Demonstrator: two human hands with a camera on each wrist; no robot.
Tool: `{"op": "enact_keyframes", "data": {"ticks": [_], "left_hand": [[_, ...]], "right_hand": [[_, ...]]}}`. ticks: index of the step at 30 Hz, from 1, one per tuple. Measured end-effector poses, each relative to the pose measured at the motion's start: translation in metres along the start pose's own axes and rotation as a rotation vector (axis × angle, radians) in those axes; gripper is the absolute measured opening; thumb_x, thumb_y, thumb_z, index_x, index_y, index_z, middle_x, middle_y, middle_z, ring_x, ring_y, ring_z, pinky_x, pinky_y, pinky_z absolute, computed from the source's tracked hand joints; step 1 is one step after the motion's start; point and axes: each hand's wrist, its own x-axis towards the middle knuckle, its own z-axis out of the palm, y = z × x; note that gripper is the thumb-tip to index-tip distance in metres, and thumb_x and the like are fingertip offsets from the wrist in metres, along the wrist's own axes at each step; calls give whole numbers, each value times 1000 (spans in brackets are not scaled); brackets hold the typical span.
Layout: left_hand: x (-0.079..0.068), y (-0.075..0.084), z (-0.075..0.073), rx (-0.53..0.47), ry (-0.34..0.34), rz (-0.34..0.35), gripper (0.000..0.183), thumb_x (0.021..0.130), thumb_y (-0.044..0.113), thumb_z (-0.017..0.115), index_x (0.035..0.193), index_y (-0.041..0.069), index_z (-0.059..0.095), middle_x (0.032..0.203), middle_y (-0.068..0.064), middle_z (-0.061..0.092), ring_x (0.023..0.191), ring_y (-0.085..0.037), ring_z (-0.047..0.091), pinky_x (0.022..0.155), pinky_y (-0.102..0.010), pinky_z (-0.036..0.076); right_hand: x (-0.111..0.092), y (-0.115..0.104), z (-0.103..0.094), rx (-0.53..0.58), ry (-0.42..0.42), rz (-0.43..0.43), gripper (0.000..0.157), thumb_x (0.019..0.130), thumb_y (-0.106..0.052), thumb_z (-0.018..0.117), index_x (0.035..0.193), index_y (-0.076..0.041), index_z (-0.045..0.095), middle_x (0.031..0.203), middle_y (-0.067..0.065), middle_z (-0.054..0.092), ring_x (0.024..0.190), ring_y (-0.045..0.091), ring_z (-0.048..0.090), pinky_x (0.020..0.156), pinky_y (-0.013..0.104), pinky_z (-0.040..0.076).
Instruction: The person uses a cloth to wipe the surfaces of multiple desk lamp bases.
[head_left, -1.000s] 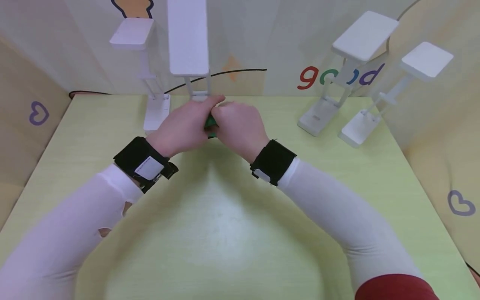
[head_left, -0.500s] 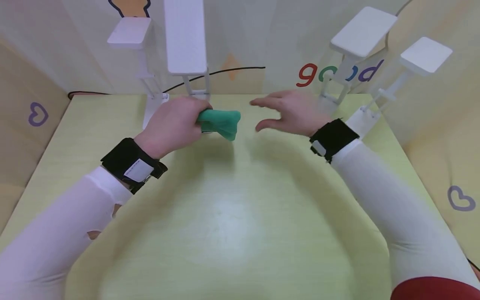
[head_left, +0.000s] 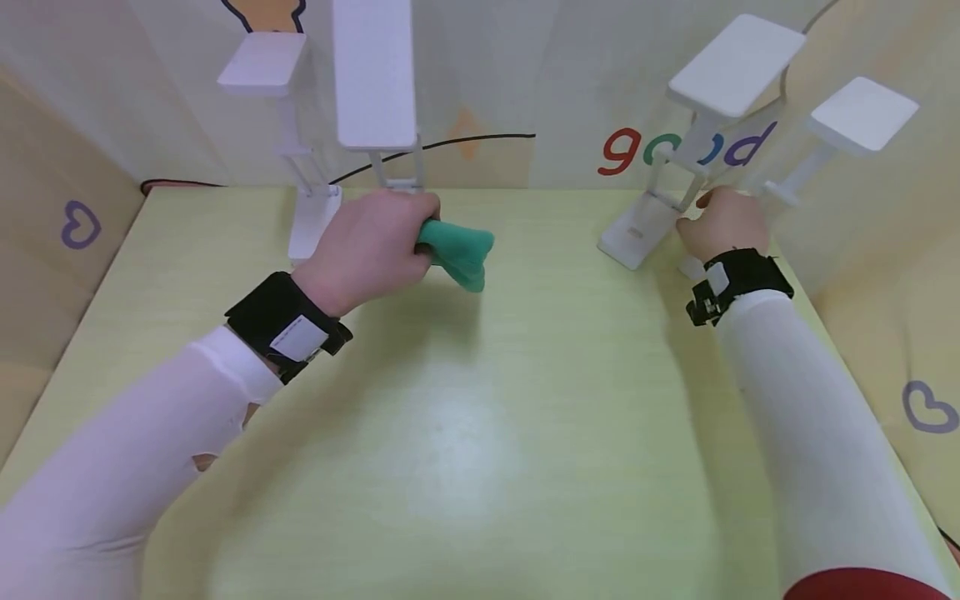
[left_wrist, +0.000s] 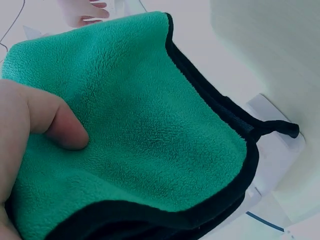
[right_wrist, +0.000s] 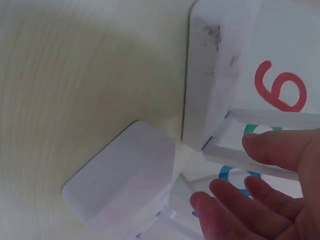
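My left hand (head_left: 367,250) grips a folded green towel (head_left: 461,250) above the back of the table. In the left wrist view the towel's plush face shows, with black trim and a small loop at one corner, and a finger presses into it. Far to the right, my right hand (head_left: 726,223) is among two white folding stands, overlapping the base of the smaller stand (head_left: 862,115). The larger right-hand stand (head_left: 738,67) is just left of it. In the right wrist view the thumb and fingers are spread apart beside the stands' bases (right_wrist: 125,170), holding nothing.
Two more white stands, one small (head_left: 262,65) and one tall (head_left: 375,75), stand at the back left near my left hand. Behind the pale wooden table (head_left: 465,433) hangs a printed curtain (head_left: 570,92) with coloured letters. Similar curtains close off both sides.
Both hands were together at the towel. My right hand has let go and swung right to the smaller right-hand stand. The left hand keeps the towel in nearly the same place.
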Motion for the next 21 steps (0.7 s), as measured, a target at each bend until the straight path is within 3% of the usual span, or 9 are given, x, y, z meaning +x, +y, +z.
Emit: {"op": "enact_keyframes", "data": {"ticks": [3, 6, 11, 16, 21], "left_hand": [[2, 3, 2, -2, 6, -3, 7, 81, 6, 60, 84, 10, 55, 68, -3, 49, 63, -23, 48, 51, -36, 39], [5, 4, 4, -10, 14, -4, 6, 83, 7, 60, 88, 9, 57, 70, -2, 52, 63, -23, 48, 52, -36, 39], [7, 5, 4, -35, 19, 4, 8, 85, 7, 62, 91, 11, 63, 75, 1, 58, 67, -21, 51, 54, -36, 43], [5, 5, 2, -42, 25, 22, 14, 85, 5, 61, 93, 14, 68, 72, 2, 58, 66, -20, 51, 52, -35, 41], [5, 6, 4, -43, 34, 29, 17, 84, 4, 60, 94, 14, 69, 73, 3, 58, 67, -19, 51, 52, -35, 40]], "right_hand": [[6, 7, 0, 32, 16, 5, 62, 95, -35, 56, 145, 1, 43, 137, 29, 51, 119, 49, 47, 95, 63, 44], [12, 10, 2, 89, 20, -33, 64, 98, -39, 55, 151, -6, 38, 143, 25, 48, 127, 47, 42, 102, 64, 38], [17, 12, 5, 167, 45, -51, 53, 102, -42, 52, 141, -6, 52, 139, 19, 54, 125, 41, 47, 103, 60, 39], [16, 7, 5, 149, 130, -87, 41, 106, -34, 47, 130, -3, 60, 125, 21, 64, 114, 40, 55, 99, 57, 43], [14, -1, 4, 169, 119, -100, 36, 106, -29, 49, 128, -5, 62, 119, 19, 66, 108, 36, 57, 98, 53, 46]]}}
